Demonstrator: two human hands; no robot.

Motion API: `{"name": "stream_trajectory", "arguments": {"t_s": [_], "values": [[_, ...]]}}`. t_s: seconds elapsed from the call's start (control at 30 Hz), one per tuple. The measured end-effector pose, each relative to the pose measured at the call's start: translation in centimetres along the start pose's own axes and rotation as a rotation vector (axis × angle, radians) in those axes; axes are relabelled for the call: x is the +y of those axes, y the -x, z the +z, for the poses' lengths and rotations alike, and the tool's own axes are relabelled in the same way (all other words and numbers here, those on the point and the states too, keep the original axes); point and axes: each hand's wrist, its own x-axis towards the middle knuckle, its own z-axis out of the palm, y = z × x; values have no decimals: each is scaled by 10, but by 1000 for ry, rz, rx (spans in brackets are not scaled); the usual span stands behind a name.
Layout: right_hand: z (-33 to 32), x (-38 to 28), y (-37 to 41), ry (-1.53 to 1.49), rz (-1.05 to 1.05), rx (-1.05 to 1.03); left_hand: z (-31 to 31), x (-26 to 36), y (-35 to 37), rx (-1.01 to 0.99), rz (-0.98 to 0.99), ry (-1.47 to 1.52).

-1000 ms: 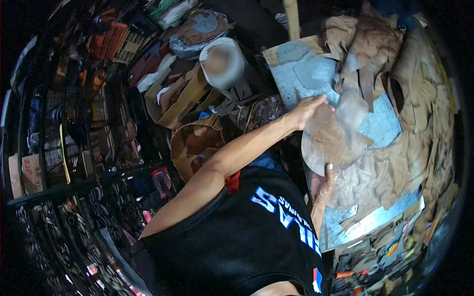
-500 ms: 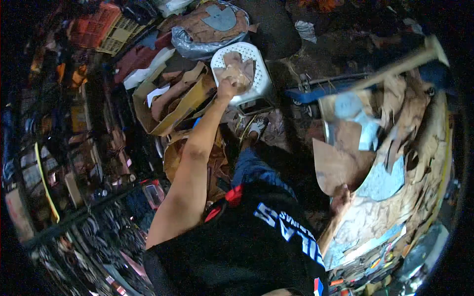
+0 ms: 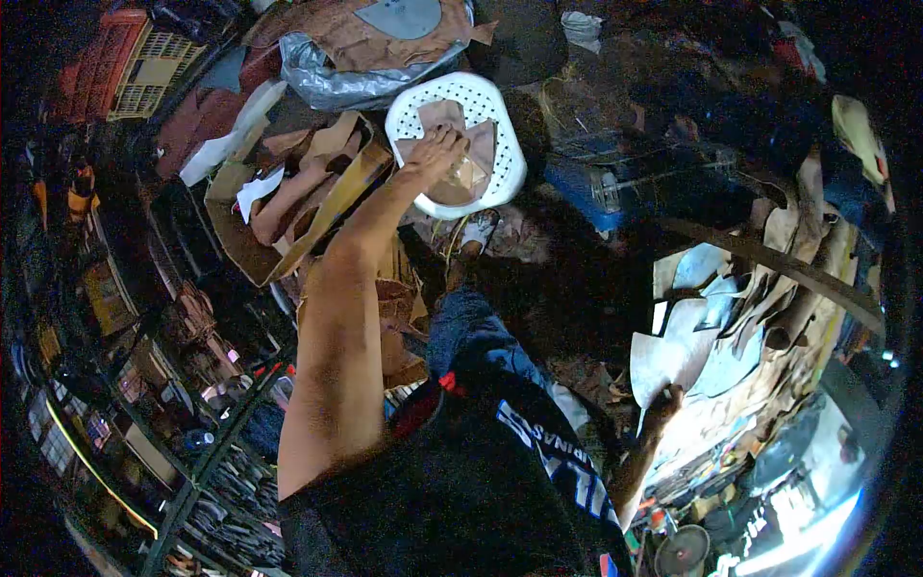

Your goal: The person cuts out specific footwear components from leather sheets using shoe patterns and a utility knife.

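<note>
A white perforated stool [image 3: 508, 159] stands at the upper middle, with several brown cut leather-like pieces [image 3: 478, 144] lying fanned out on its seat. Over these pieces is my left hand [image 3: 438, 152], its fingers bent and closed on them. Down at the right, my right hand [image 3: 661, 408] pinches the lower edge of a larger cut sheet [image 3: 668, 356], which looks pale and shiny in the light. The sheet is held in front of a heap of similar pieces [image 3: 735, 370], partly covering it.
An open cardboard box [image 3: 236, 231] of brown scraps sits left of the stool. Behind it is a silver plastic bag [image 3: 332, 82] under brown sheets. Crates [image 3: 154, 72] stand at the upper left. A long strip [image 3: 779, 262] crosses the right-hand heap. A foot [image 3: 476, 234] is below the stool.
The view has shifted, and the stool appears larger. The sheet in my right hand has tilted and changed from brown to pale. My left hand is still on the pieces, its fingers farther up them.
</note>
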Motion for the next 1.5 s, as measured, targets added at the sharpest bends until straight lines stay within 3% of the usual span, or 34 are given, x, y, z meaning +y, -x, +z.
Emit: {"name": "stream_trajectory", "arguments": {"t_s": [0.1,0.17,0.23,0.27,0.3,0.33,0.37,0.43,0.47,0.53,0.57,0.63,0.67,0.7,0.77,0.87,1.03,1.1,1.13,1.2,1.23,1.3,1.33,1.37,1.4,1.47,1.5], "values": [[0,1,3,131,-106,41,7,-12,-12,3,49,-59],[-8,8,-4,513,-143,77,0,-8,-12,22,60,-95],[2,-1,4,127,9,116,-37,-6,-16,-283,16,178],[4,6,1,73,-119,87,-39,-8,-12,-318,-100,114],[-16,31,-12,230,-131,74,-40,-13,-4,-251,-218,414],[-1,-1,1,-118,-6,-38,-54,-24,15,-180,44,354],[-21,50,-20,-130,-60,73,47,-48,-5,-140,-150,451],[-79,83,-58,-720,53,-607,1,-47,20,-122,-46,488],[-74,76,-56,-717,54,-613,-12,-49,29,-120,-52,490],[-57,62,-40,-56,-85,-340,-27,-60,43,-38,-253,847],[-48,56,-32,268,-155,-191,-23,-68,46,-31,-255,843],[-32,41,-24,911,-292,130,-4,-81,49,459,-203,1553],[-25,35,-27,909,-300,127,-45,-81,55,327,-548,1261],[-18,29,-28,887,-315,121,-49,-82,51,462,-751,1709],[-5,16,-29,843,-339,109,-11,-125,33,589,-630,1904],[9,4,-25,777,-366,107,-30,-166,10,771,-698,1939],[18,-9,-12,673,-401,111,-41,-196,-6,717,-816,1898],[18,-14,-9,632,-415,107,-34,-188,-1,313,-1043,1597],[17,-15,-7,610,-421,110,-28,-172,-3,234,-1171,1378],[12,-17,0,572,-430,114,10,-142,6,324,-830,1413],[10,-18,6,555,-430,114,79,-143,7,324,-347,644],[10,-42,46,590,-405,50,33,-72,36,252,-627,1815],[67,-108,-61,622,-390,-13,14,-38,54,214,-636,1842],[75,-130,-65,644,-381,-75,-7,-13,65,126,-552,1625],[87,-147,-55,658,-372,-136,-25,8,77,49,-458,1402],[113,-166,-7,660,-355,-258,-55,55,94,-26,-211,1417],[98,-155,84,653,-348,-320,-75,72,100,-35,4,1451]]}}
